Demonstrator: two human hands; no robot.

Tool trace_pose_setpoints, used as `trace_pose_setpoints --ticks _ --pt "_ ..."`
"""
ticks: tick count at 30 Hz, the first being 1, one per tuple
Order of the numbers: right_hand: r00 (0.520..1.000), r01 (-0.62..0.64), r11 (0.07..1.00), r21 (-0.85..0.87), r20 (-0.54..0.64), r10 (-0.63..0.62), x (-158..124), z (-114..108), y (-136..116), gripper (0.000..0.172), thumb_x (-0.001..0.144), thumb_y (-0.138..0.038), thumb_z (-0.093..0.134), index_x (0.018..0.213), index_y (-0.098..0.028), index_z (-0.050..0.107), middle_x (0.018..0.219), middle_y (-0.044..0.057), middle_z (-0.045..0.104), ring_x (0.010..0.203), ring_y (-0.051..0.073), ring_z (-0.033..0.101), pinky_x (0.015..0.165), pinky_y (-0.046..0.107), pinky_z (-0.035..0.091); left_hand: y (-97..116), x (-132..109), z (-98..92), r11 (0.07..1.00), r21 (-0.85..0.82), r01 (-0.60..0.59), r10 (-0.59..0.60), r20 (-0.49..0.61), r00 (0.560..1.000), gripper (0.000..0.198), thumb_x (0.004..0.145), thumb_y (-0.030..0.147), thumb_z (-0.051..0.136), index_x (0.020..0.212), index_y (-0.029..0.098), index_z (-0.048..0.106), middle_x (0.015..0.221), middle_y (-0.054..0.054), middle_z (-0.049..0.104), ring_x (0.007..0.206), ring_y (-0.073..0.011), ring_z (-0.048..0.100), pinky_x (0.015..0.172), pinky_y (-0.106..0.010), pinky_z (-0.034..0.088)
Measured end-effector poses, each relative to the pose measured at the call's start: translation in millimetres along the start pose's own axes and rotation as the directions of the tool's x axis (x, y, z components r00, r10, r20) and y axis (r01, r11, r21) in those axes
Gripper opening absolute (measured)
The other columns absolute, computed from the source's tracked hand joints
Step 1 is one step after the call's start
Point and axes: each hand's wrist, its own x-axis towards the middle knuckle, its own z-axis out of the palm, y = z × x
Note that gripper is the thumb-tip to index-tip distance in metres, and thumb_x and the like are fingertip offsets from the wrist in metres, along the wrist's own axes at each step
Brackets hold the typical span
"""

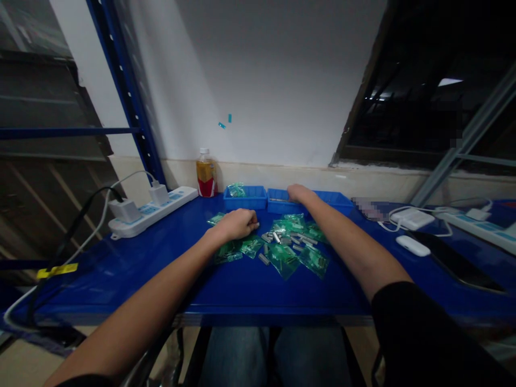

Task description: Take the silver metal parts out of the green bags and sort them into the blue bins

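Observation:
My left hand [241,223] is closed, its fingers curled together just above the left part of a spread of small green plastic bags [284,258]. A tiny pale bit shows by its fingertips, too small to name. My right hand [297,192] reaches down into the middle blue bin [278,206], and its fingers are hidden there. Between my arms, short silvery metal pieces [264,259] lie loose among the bags. Some bags hold small dark pieces.
Another blue bin [245,203] with green bags stands at left, one more [336,200] at right. A drink bottle [206,174] is by the wall. Power strips [177,201] lie on both sides. At right are a white earphone case [413,245] and a dark phone [455,263].

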Motion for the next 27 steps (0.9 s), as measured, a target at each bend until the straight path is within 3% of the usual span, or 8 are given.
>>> trace_pose_setpoints --ticks 4,8,11,13,15,20,23,27 --pt "0.999 0.020 0.999 0.050 -0.047 -0.018 -15 -8 0 0.024 0.078 -0.026 0.064 0.097 -0.012 0.070 0.100 0.014 0.069 0.094 0.022 0.064 0.078 0.024 0.046 4 1 0.3 0.996 -0.074 -0.043 0.038 -0.070 0.997 0.018 0.085 0.024 0.047 0.095 0.017 0.060 0.091 -0.008 0.067 0.081 -0.0198 0.062 0.067 -0.027 0.042" --pt "0.970 0.131 0.983 0.126 -0.220 -0.101 -61 -8 -12 0.030 0.093 -0.029 0.041 0.108 -0.016 0.064 0.105 0.008 0.067 0.095 0.017 0.061 0.080 0.023 0.042 13 2 1.3 0.977 -0.173 -0.128 0.097 -0.176 0.980 0.019 0.086 0.020 0.045 0.103 0.016 0.053 0.091 -0.007 0.065 0.083 -0.0186 0.061 0.071 -0.027 0.044" --pt "0.816 0.461 0.857 0.229 -0.489 -0.308 -107 3 -28 0.022 0.090 -0.024 0.047 0.103 -0.017 0.062 0.095 0.007 0.066 0.086 0.017 0.060 0.078 0.027 0.043 23 1 2.9 0.931 -0.318 -0.179 0.102 -0.244 0.964 0.023 0.086 0.021 0.047 0.109 0.015 0.045 0.085 -0.006 0.064 0.078 -0.0165 0.061 0.068 -0.027 0.045" --pt "0.725 0.593 0.783 0.190 -0.547 -0.417 -131 10 -38 0.021 0.085 -0.021 0.052 0.105 -0.017 0.059 0.096 0.007 0.064 0.091 0.019 0.057 0.082 0.031 0.043 29 0 3.1 0.891 -0.404 -0.205 0.093 -0.278 0.956 0.022 0.087 0.021 0.047 0.107 0.015 0.043 0.085 -0.006 0.063 0.076 -0.0156 0.061 0.067 -0.026 0.045" --pt "0.688 0.628 0.764 0.151 -0.565 -0.454 -144 16 -44 0.021 0.084 -0.018 0.053 0.105 -0.016 0.057 0.097 0.009 0.062 0.095 0.021 0.055 0.083 0.035 0.043 35 -1 3.0 0.853 -0.467 -0.233 0.097 -0.298 0.950 0.022 0.087 0.022 0.047 0.107 0.015 0.040 0.084 -0.005 0.063 0.075 -0.0149 0.061 0.067 -0.026 0.046" --pt "0.664 0.623 0.773 0.117 -0.602 -0.444 -143 21 -45 0.013 0.088 -0.016 0.048 0.097 -0.016 0.056 0.092 0.009 0.059 0.091 0.022 0.053 0.081 0.036 0.044 40 -3 6.0 0.825 -0.505 -0.254 0.099 -0.315 0.944 0.018 0.090 0.025 0.044 0.105 0.016 0.041 0.079 -0.003 0.062 0.070 -0.0142 0.060 0.064 -0.027 0.046" --pt "0.647 0.624 0.768 0.144 -0.646 -0.405 -139 24 -40 0.014 0.090 -0.020 0.046 0.098 -0.017 0.057 0.090 0.009 0.059 0.090 0.021 0.054 0.081 0.036 0.044 39 -2 8.4 0.828 -0.481 -0.289 0.124 -0.345 0.930 0.019 0.088 0.025 0.048 0.104 0.016 0.046 0.088 -0.005 0.063 0.078 -0.0152 0.061 0.069 -0.028 0.047" --pt "0.666 0.617 0.763 0.192 -0.643 -0.377 -141 27 -41 0.018 0.093 -0.022 0.042 0.096 -0.016 0.059 0.086 0.008 0.060 0.085 0.020 0.056 0.078 0.033 0.045 39 -3 6.6 0.874 -0.389 -0.290 0.142 -0.366 0.920 0.018 0.084 0.021 0.052 0.101 0.016 0.053 0.096 -0.007 0.063 0.087 -0.0167 0.060 0.078 -0.031 0.047"
